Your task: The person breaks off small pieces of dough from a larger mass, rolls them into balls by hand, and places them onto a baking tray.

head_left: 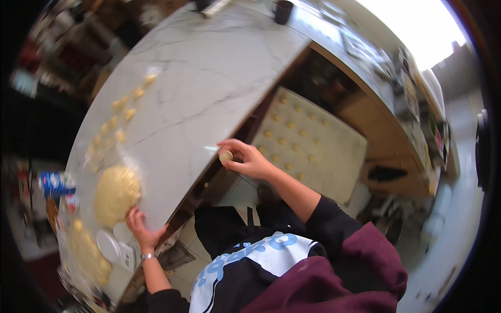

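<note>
Between the thumb and fingers of my right hand (244,158) is a small pale dough ball (225,156), held over the front edge of the marble-look counter (188,78). My left hand (142,227) rests by a large lump of yellow dough (116,194), thumb spread away from the fingers. Its fingertips are at the lump's lower edge; whether they press into it I cannot tell. Several small yellow dough pieces (129,113) lie scattered beyond the lump. On my right, a pale tray (334,172) carries several dough balls in spaced rows.
Beside my left wrist stands a white scale (125,256), with a round white tub or lid (107,245) next to it. More dough (90,255) lies under clear plastic at the near left. A blue-and-white package (56,182) and a dark cup (283,12) are farther off.
</note>
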Available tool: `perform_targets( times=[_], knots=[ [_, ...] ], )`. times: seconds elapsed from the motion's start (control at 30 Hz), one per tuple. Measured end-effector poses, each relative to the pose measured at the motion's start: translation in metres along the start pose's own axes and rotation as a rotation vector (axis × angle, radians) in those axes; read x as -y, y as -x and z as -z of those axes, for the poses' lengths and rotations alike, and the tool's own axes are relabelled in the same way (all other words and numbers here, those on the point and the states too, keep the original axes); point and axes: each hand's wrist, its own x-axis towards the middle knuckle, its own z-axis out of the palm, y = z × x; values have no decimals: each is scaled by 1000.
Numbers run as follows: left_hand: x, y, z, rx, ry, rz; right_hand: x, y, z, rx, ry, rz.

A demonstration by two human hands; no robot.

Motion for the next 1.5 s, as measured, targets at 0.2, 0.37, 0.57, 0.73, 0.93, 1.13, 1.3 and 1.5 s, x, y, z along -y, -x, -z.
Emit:
perform_targets(
  times=[0.2,0.37,0.57,0.73,0.93,1.13,1.3,1.5],
  knots=[
    [-6,-6,-7,6,-17,-72,-160,214,150,-791,-230,-496],
    [7,-7,-5,35,-125,-156,-191,280,179,-1220,547,-664],
    [19,-10,-5,48,-213,-197,-218,279,184,-1208,679,-616],
    [30,-16,-8,37,-231,-219,-232,263,181,-1164,756,-590],
    [26,0,-10,60,-109,-75,-210,246,171,-1174,1043,-385],
    [13,-8,-8,41,-92,-46,-182,142,102,-564,840,-159],
    [-1,-3,-4,57,-38,8,-229,47,30,88,1028,-166],
    [-5,9,1,63,-24,24,-293,-27,-38,338,956,-434]
  ],
)
